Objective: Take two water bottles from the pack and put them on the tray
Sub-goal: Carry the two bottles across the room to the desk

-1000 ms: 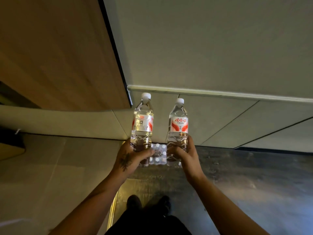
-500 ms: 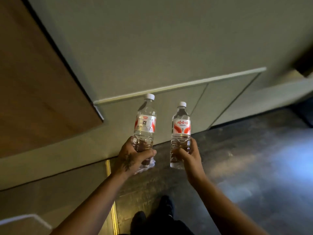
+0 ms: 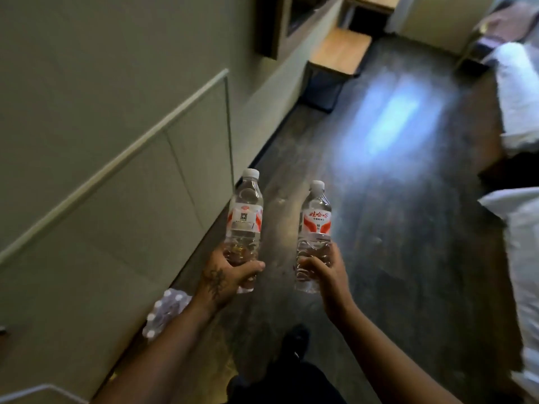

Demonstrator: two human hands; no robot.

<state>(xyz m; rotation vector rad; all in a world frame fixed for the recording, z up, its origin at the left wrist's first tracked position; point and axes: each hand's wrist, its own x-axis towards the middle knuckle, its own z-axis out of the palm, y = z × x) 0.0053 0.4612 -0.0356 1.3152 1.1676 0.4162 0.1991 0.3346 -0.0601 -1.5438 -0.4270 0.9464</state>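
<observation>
I hold two clear water bottles upright in front of me, each with a white cap and a red and white label. My left hand grips the lower half of the left bottle. My right hand grips the base of the right bottle. The pack of bottles lies on the floor at my lower left, against the wall, partly hidden by my left forearm. No tray is in view.
A pale panelled wall runs along the left. Ahead stands a low wooden bench by the wall. White bedding edges the right side. Dark floor stretches ahead between them. My shoes show below.
The view has swung right, from the wall to the room. Both bottles stay in my hands. The pack has shifted from between my hands to my lower left.
</observation>
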